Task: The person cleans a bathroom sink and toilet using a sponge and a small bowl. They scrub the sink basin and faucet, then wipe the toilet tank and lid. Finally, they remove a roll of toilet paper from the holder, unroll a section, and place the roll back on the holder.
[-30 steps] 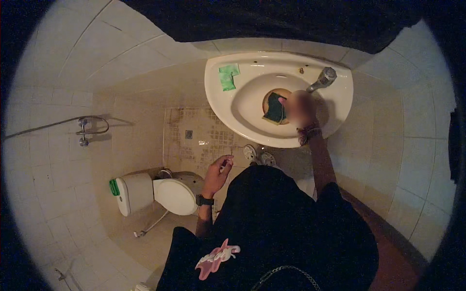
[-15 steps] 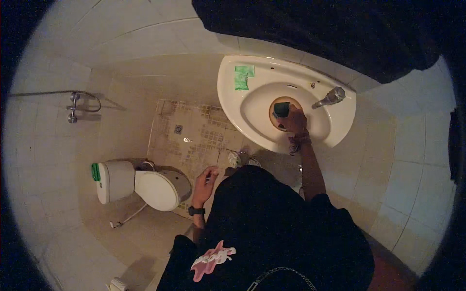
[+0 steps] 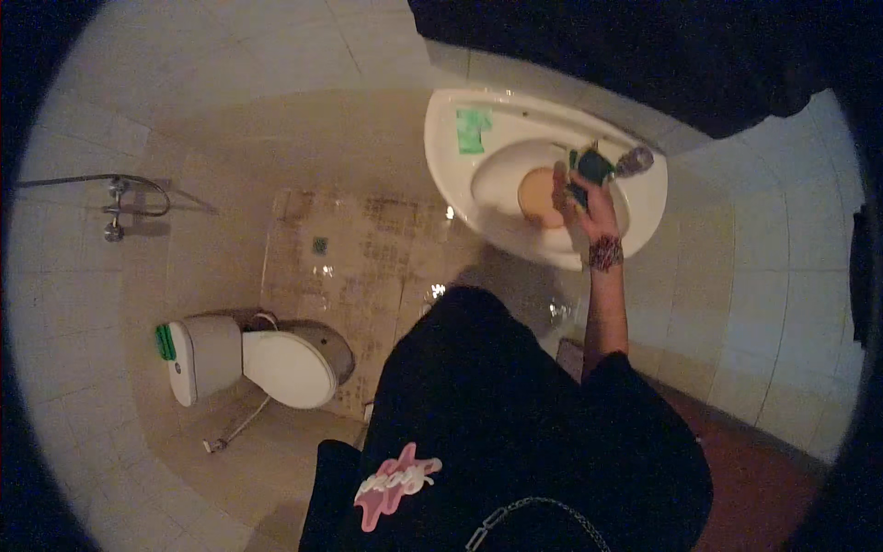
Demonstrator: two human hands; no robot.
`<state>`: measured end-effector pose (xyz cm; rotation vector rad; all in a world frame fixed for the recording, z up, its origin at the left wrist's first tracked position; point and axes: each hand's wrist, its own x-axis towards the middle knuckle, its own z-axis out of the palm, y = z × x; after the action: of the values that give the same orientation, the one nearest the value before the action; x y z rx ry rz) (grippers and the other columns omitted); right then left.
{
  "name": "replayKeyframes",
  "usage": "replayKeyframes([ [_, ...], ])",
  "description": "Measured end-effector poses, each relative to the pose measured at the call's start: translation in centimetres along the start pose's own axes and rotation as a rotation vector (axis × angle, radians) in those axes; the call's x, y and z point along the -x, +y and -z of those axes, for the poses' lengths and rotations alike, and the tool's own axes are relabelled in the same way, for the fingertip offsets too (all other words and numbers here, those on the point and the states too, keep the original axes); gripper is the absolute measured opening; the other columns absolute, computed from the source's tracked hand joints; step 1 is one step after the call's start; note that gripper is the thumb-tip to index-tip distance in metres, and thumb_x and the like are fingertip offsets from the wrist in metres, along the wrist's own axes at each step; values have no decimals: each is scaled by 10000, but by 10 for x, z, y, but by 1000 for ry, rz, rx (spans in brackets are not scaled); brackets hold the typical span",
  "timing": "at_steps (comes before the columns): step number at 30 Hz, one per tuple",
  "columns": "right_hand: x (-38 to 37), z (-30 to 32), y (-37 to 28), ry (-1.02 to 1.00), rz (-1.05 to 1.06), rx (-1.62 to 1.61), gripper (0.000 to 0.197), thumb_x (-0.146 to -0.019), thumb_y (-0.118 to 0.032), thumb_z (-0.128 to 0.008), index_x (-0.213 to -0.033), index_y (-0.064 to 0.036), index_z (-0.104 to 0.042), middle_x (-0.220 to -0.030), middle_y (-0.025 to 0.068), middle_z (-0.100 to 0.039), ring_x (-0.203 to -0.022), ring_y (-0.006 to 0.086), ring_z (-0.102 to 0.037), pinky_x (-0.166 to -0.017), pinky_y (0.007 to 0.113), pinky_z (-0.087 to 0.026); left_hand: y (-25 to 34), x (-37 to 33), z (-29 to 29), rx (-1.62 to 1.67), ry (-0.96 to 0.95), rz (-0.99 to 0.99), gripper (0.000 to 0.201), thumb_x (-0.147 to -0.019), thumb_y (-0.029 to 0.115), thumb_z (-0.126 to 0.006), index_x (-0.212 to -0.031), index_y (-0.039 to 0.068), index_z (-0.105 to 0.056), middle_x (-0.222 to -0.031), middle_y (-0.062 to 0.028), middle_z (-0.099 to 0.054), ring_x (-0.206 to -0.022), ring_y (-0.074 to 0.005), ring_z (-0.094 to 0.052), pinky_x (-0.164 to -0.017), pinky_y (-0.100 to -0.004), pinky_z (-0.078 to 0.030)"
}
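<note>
OK so here's where we think things stand. The right hand (image 3: 598, 210) is curled round a dark green sponge (image 3: 596, 166), fingers and thumb gripping it from the sides as best we can make out (there's some blur). The left hand is out of view, so we can't tell what it's up to.

Just left of the right hand, down in the basin of the white sink (image 3: 647, 213), lies a tan round thing (image 3: 536, 193). The fingertips overlap its edge from where we look, but we can't tell if they touch it. The tap (image 3: 635, 161) sits just right of the sponge, really close, maybe touching. We can't make out any water. Farther off, up and left of the hand, a light green piece (image 3: 473, 131) lies flat on the sink ledge.

Progress-wise we'd call it partway: the sponge is picked up and clear of most of the round thing. Not done yet: the sponge isn't put down and the round thing isn't out of the basin. Whether either is wet or clean, we honestly can't say.
</note>
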<state>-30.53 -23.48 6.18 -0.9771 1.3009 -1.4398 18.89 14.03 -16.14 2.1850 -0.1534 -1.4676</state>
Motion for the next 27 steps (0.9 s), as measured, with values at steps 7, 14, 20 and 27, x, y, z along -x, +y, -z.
replayKeyframes([
  [7,-16,-39,-53,273,-278,-296,212,-783,-317,-645,-836,-134,-552,-675,13,-546,-503,149,-525,-412,260,-412,-26,-13,9,120,-36,10,369,-955,318,-466,-1127,8,-568,-914,-115,-643,-825,-173,-606,-746,-310,-489],
  [14,-43,-44,-56,395,-125,46,136,-753,-226,-642,-747,-113,-568,-647,2,-508,-522,131,-501,-451,300,-410,-30,-20,13,161,-43,8,369,-956,318,-464,-1121,5,-571,-921,-120,-639,-830,-177,-605,-751,-312,-486],
  [20,-62,-44,-66,376,29,283,114,-729,-164,-649,-704,-84,-572,-601,7,-508,-475,139,-482,-461,297,-411,-31,-26,15,181,-51,7,370,-957,318,-463,-1115,3,-574,-927,-124,-635,-835,-181,-604,-755,-313,-484],
  [27,-57,-59,-97,320,223,358,123,-747,-124,-645,-670,-87,-557,-595,-6,-536,-467,113,-488,-433,275,-397,-32,-30,24,192,-54,-8,371,-957,319,-462,-1108,0,-577,-933,-129,-631,-841,-186,-603,-760,-315,-481],
])
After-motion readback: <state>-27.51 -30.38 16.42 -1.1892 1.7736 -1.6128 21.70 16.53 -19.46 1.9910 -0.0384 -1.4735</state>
